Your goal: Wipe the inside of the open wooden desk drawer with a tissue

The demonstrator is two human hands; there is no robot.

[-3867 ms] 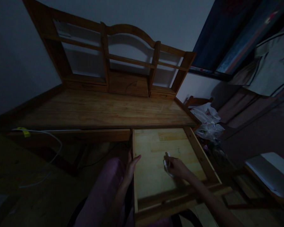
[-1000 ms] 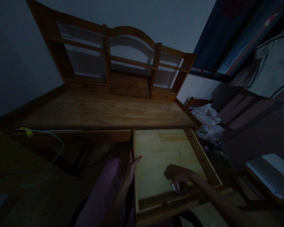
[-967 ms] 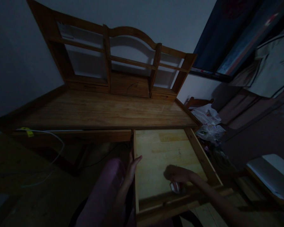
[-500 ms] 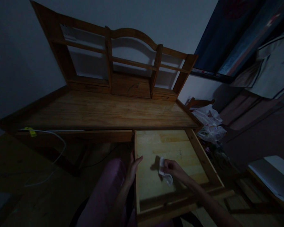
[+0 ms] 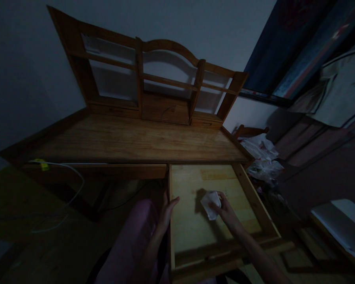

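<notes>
A pulled-out wooden drawer [image 5: 195, 232] extends from the desk toward me. My right hand [image 5: 225, 207] is over its pale bottom, with thumb and fingers closed on a crumpled white tissue [image 5: 210, 203]. A shadow falls on the wood beside the tissue. My left hand [image 5: 167, 213] holds the drawer's left side wall, the thumb over the top edge and the other fingers along the outside, partly hidden.
Behind the drawer is the wooden desktop [image 5: 142, 138] with a shelf unit [image 5: 140, 75] on it. A white cable [image 5: 77, 175] hangs at left. Plastic bags [image 5: 263, 157] are at right, near a pale flat object [image 5: 340, 225]. My leg [image 5: 136, 228] is beside the drawer.
My right hand has shifted slightly to the right and away from me, and the tissue is now spread wider in its fingers. My left hand stays on the drawer's side.
</notes>
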